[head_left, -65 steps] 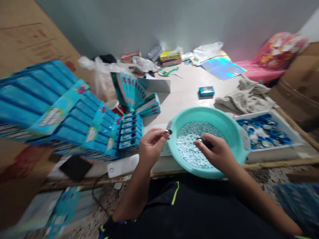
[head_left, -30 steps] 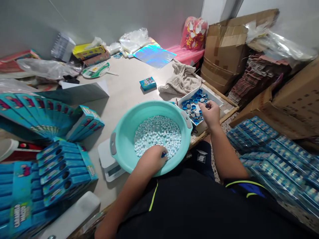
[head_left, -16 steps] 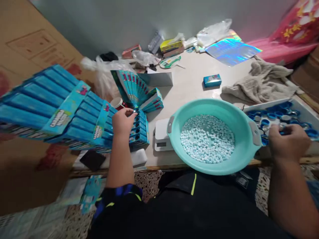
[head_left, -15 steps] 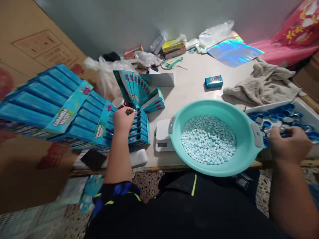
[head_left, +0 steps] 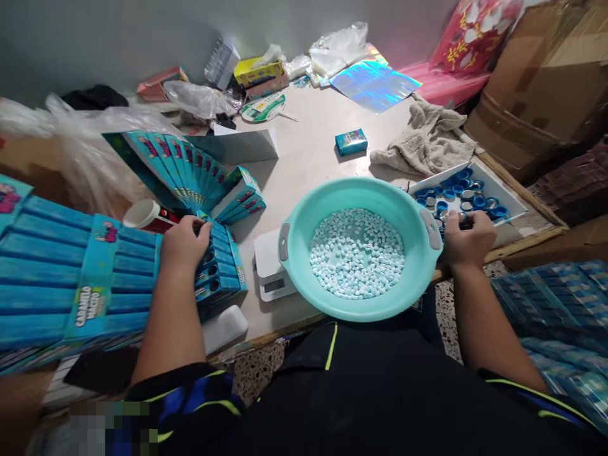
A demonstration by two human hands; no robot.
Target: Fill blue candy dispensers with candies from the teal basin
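My left hand (head_left: pixel 185 244) is closed at the far end of a row of blue boxes with round holes (head_left: pixel 221 266); what its fingers hold, if anything, is hidden. At the near edge of a white tray of blue and silver caps (head_left: pixel 484 183), my right hand (head_left: pixel 468 237) has its fingers pinched around a small cap, only partly visible. Between the hands stands a turquoise basin (head_left: pixel 294 221) holding white and pale blue candies (head_left: pixel 356 253). A white scale (head_left: pixel 270 266) sits left of the basin, partly under its rim.
Stacked blue cartons (head_left: pixel 76 272) fill the left side. Behind the boxes are fanned blue packs (head_left: pixel 185 164) and a white cup (head_left: pixel 145 215). A small blue packet (head_left: pixel 351 142), a grey cloth (head_left: pixel 422 136) and a silvery sheet (head_left: pixel 373 84) lie farther back. A cardboard box (head_left: pixel 536 82) stands right.
The view has turned to the right, so the table's things appear farther left. My left hand remains at the holed boxes and my right hand at the cap tray.
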